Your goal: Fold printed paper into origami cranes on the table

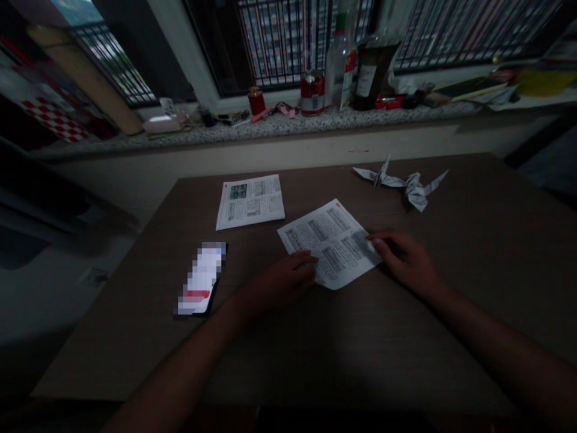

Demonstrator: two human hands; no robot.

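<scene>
A printed square sheet of paper (pixel 331 240) lies turned at an angle on the brown table (pixel 315 349). My left hand (pixel 283 279) rests on the sheet's near left edge, fingers curled and pressing down on it. My right hand (pixel 406 258) touches the sheet's right corner, its fingers together on the paper's edge. Neither hand lifts the sheet off the table.
A second printed sheet (pixel 250 201) lies further back on the left. A phone (pixel 201 278) with a lit screen lies at the left. Two folded paper cranes (pixel 403 183) sit at the back right. The stone sill (pixel 288 123) behind holds a can, bottles and small clutter.
</scene>
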